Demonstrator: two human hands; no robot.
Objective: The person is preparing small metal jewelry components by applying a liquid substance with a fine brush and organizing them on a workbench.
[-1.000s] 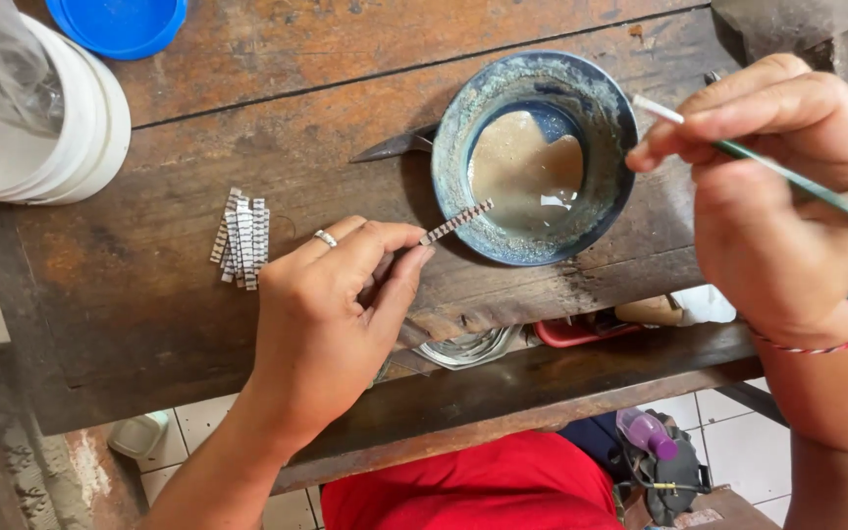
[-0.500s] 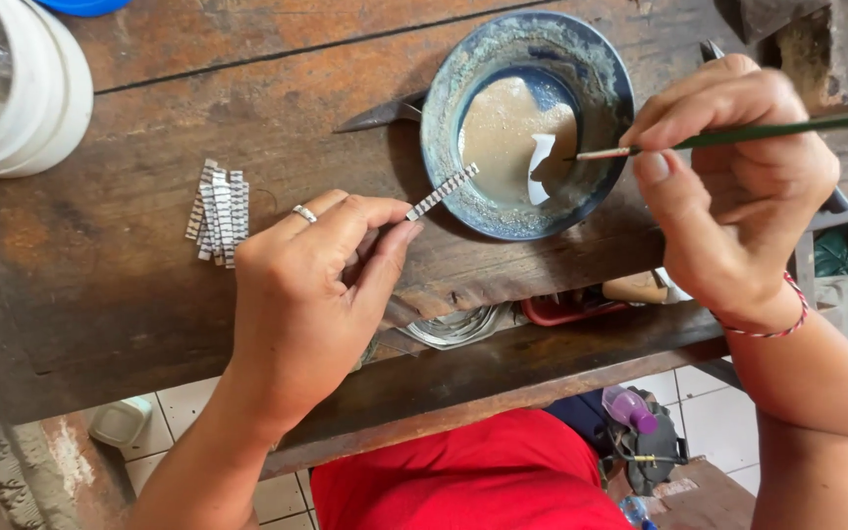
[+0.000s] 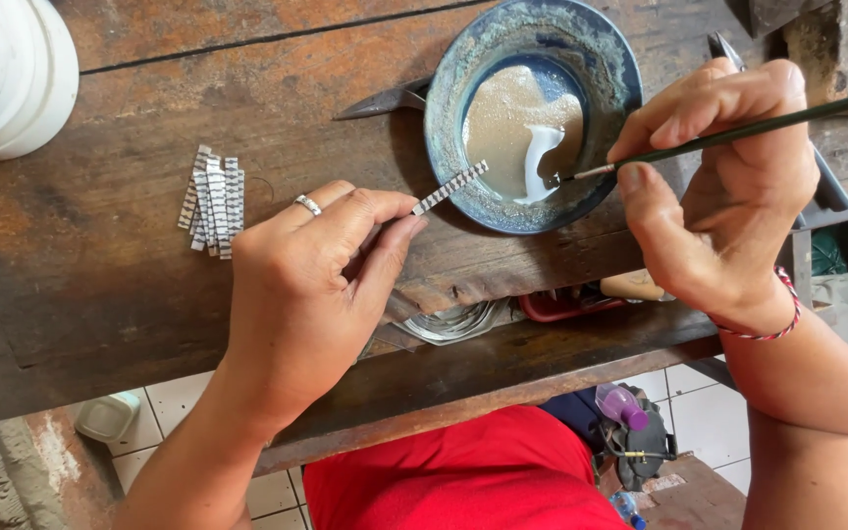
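Metal strip [image 3: 450, 187] pinched in left hand [image 3: 306, 285]; right hand [image 3: 728, 206] angles brush [image 3: 738, 132].

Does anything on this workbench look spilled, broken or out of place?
Nothing looks spilled. The blue bowl is worn and blotchy, its liquid inside. The wooden bench is scratched. The spare metal strips lie in a slightly uneven pile.

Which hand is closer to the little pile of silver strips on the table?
Left. The left hand sits just right of the pile of silver strips, pinching one silver strip. The right hand is far across, past the bowl, holding a brush.
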